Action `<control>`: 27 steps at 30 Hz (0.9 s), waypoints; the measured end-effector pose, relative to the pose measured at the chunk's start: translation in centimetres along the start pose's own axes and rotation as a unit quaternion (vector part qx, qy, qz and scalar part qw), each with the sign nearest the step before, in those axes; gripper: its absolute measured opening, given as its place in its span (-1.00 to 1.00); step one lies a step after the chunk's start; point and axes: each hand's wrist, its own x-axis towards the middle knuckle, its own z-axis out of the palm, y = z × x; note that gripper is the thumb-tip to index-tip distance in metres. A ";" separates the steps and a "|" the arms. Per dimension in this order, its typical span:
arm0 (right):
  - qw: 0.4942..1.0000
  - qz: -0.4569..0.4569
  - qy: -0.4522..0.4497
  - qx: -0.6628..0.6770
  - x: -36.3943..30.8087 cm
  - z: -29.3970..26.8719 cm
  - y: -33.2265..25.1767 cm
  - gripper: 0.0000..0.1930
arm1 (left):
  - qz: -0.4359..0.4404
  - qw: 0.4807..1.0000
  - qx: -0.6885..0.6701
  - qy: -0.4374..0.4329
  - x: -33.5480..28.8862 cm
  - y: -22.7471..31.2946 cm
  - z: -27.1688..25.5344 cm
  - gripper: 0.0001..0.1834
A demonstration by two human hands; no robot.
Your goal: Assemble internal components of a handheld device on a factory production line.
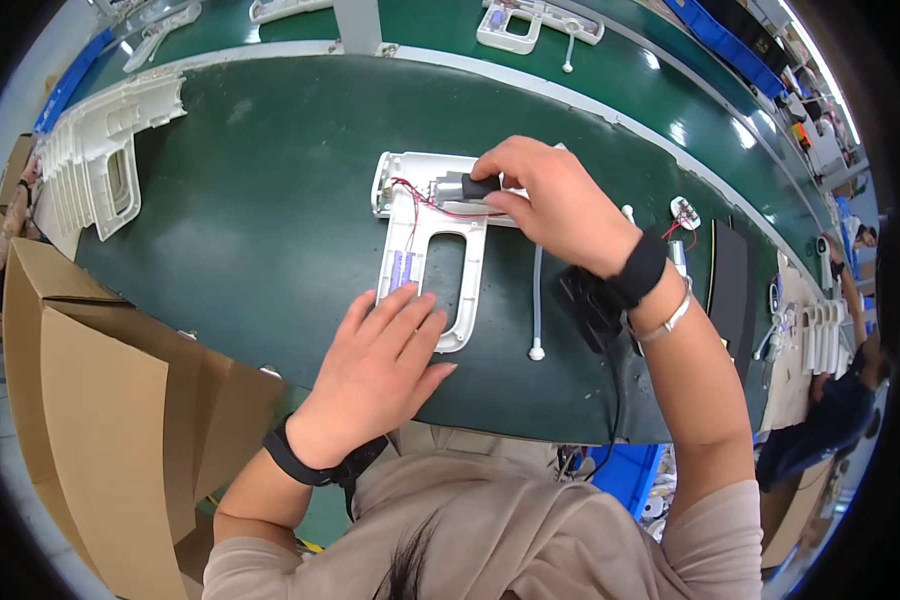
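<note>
A white plastic housing half (476, 270) with a loop-shaped handle lies on the green table in front of me, its inside facing up. My right hand (560, 205) pinches the black end of a small cylindrical motor (453, 189) between thumb and fingers, at the upper part of the housing. Thin red wires (413, 190) run from the motor's area down the handle. A purple cylindrical battery (402, 268) sits in the left leg of the handle. Just below it, my left hand (380, 360) rests with outstretched fingers on the handle's lower left part.
To the right lie a thin tube with a white round end (537, 305), a black device with a cable (587, 305), and a small wired part (684, 212). Stacked white shells (95, 165) stand at the left. Cardboard boxes (105, 390) flank the table's near left edge. Other people work at both sides.
</note>
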 end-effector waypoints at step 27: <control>0.833 0.438 0.310 -0.135 -33.0 -12.2 1.9 -0.78 | 0.321 0.931 -0.101 -0.144 12.1 15.7 3.0 -0.43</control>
